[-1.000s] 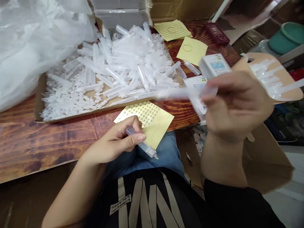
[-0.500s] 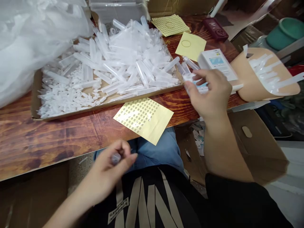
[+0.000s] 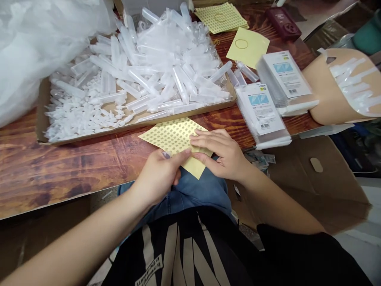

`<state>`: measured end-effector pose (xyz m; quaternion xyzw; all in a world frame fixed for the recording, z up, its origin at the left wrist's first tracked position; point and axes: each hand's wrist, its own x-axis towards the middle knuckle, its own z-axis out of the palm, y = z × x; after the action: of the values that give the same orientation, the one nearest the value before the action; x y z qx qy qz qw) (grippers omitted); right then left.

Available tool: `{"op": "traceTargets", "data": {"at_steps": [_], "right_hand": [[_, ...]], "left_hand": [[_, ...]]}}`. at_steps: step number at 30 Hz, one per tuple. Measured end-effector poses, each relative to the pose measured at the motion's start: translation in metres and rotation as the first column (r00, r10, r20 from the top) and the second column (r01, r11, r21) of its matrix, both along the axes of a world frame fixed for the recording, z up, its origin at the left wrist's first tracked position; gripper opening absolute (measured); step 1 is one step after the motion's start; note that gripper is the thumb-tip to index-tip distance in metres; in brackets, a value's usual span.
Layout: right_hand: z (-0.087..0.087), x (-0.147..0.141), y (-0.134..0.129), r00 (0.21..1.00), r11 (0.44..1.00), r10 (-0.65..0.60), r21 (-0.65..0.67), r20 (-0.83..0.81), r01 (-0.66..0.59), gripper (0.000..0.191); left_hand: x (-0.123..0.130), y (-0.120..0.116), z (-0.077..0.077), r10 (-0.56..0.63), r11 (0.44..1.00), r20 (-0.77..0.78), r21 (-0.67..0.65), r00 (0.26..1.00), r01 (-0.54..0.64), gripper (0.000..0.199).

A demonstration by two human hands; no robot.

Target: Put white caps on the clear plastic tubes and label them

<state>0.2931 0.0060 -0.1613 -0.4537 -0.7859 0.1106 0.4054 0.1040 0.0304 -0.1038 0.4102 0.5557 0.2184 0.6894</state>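
Note:
A yellow sheet of small round stickers lies at the table's front edge, one corner hanging over my lap. My left hand is closed round a clear plastic tube, whose rounded end shows beside the thumb; the rest is hidden in the palm. The left thumb tip touches the sheet. Across its right part lies my right hand, fingers stretched out and thumb apart. Whether a sticker is at the right fingertips is too small to tell.
Behind the sheet stands a shallow cardboard tray heaped with clear tubes and small white tips. Labelled plastic packs lie to the right, near a tan container of white strips. More yellow sheets and a dark red device are farther back.
My right hand has moved left and down from the labelled packs onto the sticker sheet. My left hand has risen to the sheet's near edge, still closed round the tube.

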Motion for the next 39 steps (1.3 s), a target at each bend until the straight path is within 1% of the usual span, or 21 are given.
{"op": "traceTargets", "data": {"at_steps": [3, 5, 8, 11, 13, 15, 18, 20, 22, 24, 26, 28, 30, 32, 35, 37, 39], "right_hand": [[0.001, -0.003, 0.002, 0.999, 1.0, -0.02, -0.004, -0.04, 0.02, 0.014], [0.001, -0.006, 0.003, 0.997, 0.999, -0.045, -0.016, -0.055, 0.044, 0.01], [0.001, -0.008, 0.005, 0.995, 0.997, -0.072, -0.034, -0.07, 0.07, 0.006], [0.003, -0.009, 0.007, 0.994, 0.994, -0.093, -0.056, -0.058, 0.089, 0.008], [0.005, -0.009, 0.009, 0.992, 0.99, -0.127, -0.061, -0.025, 0.125, 0.01], [0.007, -0.009, 0.012, 0.989, 0.987, -0.145, -0.061, 0.013, 0.146, 0.015], [0.013, -0.01, 0.016, 0.994, 0.99, -0.089, -0.102, 0.057, 0.094, 0.024], [0.017, -0.011, 0.018, 0.996, 0.99, -0.053, -0.124, 0.076, 0.062, 0.028], [0.02, -0.013, 0.02, 0.995, 0.991, -0.039, -0.121, 0.09, 0.05, 0.027], [0.021, -0.015, 0.021, 0.994, 0.995, -0.033, -0.087, 0.101, 0.042, 0.025], [0.021, -0.016, 0.022, 0.992, 0.999, -0.032, -0.024, 0.119, 0.035, 0.023], [0.018, -0.017, 0.023, 0.989, 0.998, -0.051, 0.046, 0.137, 0.045, 0.023], [0.015, -0.018, 0.022, 0.987, 0.993, -0.088, 0.084, 0.136, 0.077, 0.024], [0.011, -0.018, 0.022, 0.989, 0.99, -0.121, 0.089, 0.082, 0.114, 0.023], [0.006, -0.015, 0.022, 0.986, 0.989, -0.138, 0.043, -0.095, 0.143, 0.018], [0.004, -0.011, 0.022, 0.965, 0.987, -0.162, -0.032, -0.208, 0.159, 0.015], [0.003, -0.007, 0.023, 0.942, 0.977, -0.206, -0.101, -0.265, 0.185, 0.015]], "left_hand": [[0.008, 0.011, 0.006, 0.036, 0.999, -0.155, -0.032, 0.987, -0.041, 0.04], [0.01, 0.015, 0.008, 0.051, 0.998, -0.221, -0.01, 0.974, -0.055, 0.04], [0.008, 0.017, 0.005, 0.059, 0.998, -0.281, 0.042, 0.958, -0.049, 0.04], [0.004, 0.017, 0.0, 0.033, 0.999, -0.356, 0.048, 0.934, -0.017, 0.05], [0.003, 0.018, -0.002, 0.026, 0.999, -0.363, 0.048, 0.931, -0.009, 0.051], [0.003, 0.018, -0.003, 0.043, 0.998, -0.342, 0.058, 0.939, -0.024, 0.048], [0.006, 0.017, -0.002, 0.057, 0.997, -0.344, 0.076, 0.937, -0.032, 0.05], [0.006, 0.015, -0.002, 0.038, 0.996, -0.364, 0.088, 0.931, -0.006, 0.054], [0.006, 0.012, -0.001, 0.021, 0.993, -0.375, 0.119, 0.927, 0.026, 0.055], [0.005, 0.01, -0.001, 0.02, 0.986, -0.364, 0.159, 0.931, 0.042, 0.053], [0.005, 0.008, 0.0, 0.01, 0.981, -0.352, 0.184, 0.936, 0.058, 0.053], [0.006, 0.007, 0.001, -0.012, 0.979, -0.35, 0.185, 0.937, 0.082, 0.055], [0.007, 0.007, 0.001, -0.03, 0.978, -0.335, 0.183, 0.942, 0.096, 0.055], [0.008, 0.009, 0.002, -0.035, 0.979, -0.29, 0.182, 0.956, 0.092, 0.053], [0.004, 0.013, 0.003, -0.062, 0.987, -0.253, 0.128, 0.965, 0.097, 0.051], [-0.006, 0.012, 0.006, -0.13, 0.989, -0.253, 0.039, 0.959, 0.144, 0.049], [-0.022, 0.006, 0.008, -0.208, 0.977, -0.222, -0.01, 0.953, 0.211, 0.039]]}}
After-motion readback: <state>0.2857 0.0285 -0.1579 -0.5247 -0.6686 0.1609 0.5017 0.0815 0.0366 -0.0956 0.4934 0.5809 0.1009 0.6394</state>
